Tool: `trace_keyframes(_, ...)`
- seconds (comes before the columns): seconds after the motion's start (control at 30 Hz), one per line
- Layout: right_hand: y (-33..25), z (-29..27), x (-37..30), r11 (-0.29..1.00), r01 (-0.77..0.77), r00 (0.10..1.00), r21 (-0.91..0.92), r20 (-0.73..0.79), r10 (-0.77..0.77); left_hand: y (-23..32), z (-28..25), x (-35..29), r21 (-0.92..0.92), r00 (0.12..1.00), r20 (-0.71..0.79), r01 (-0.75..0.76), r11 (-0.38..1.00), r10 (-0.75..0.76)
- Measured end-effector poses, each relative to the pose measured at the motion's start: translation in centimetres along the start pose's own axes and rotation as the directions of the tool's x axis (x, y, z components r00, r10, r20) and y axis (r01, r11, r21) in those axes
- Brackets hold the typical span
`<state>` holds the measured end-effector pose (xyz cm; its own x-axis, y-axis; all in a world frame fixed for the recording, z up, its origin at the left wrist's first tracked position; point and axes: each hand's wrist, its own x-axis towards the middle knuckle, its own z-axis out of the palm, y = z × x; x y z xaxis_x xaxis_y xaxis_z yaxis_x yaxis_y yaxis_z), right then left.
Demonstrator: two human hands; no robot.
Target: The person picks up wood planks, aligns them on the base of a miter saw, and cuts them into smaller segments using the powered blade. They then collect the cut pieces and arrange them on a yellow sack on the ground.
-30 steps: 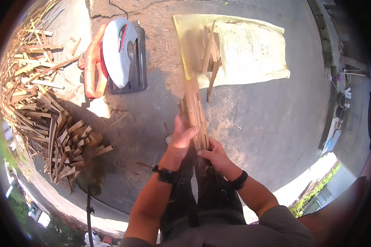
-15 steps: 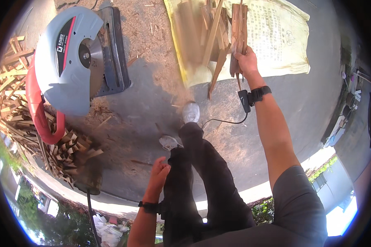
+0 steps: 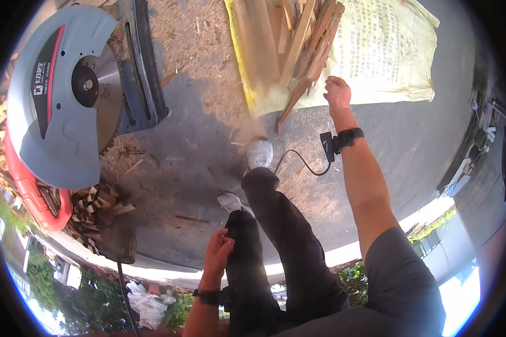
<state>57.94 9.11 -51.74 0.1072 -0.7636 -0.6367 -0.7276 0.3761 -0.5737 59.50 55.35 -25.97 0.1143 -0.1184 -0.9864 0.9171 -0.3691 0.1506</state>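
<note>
The right hand (image 3: 338, 95), empty and half-curled, is nearer; the wooden strips (image 3: 322, 46) lie just ahead-left, slanting away rightward; the left hand (image 3: 218, 253) hangs empty.

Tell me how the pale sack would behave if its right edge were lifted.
The sack would probably fold floppily: it lies thin, with wavy edges. The wooden strips piled on its left part would likely weigh that side down.

Lettered label (image 3: 49, 81) on saw guard (image 3: 67, 151), ahead-left of left hand (image 3: 217, 253); marking (image 3: 104, 92) on saw blade (image 3: 111, 112); print (image 3: 371, 48), emblem (image 3: 409, 48) on pale sack (image 3: 399, 90) beside right hand (image 3: 338, 95).
</note>
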Motion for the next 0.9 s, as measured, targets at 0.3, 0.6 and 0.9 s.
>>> trace_keyframes(0.3,4.0,4.2,-1.5,0.970,-0.160,0.941,-0.183,0.270,0.206,-0.2,-0.9,0.2,0.021,0.999,-0.027,0.032,0.999,-0.031)
trace_keyframes(0.6,8.0,-2.2,-9.3,0.885,0.142,0.927,-0.444,0.374,0.039,-0.3,-1.6,-1.2,0.034,0.999,-0.042,-0.027,0.999,0.028)
trace_keyframes(0.9,-4.2,-9.5,-8.3,0.791,0.310,0.925,-0.527,0.361,-0.122,1.6,-1.1,-4.3,0.004,0.990,0.046,-0.133,0.991,0.133)
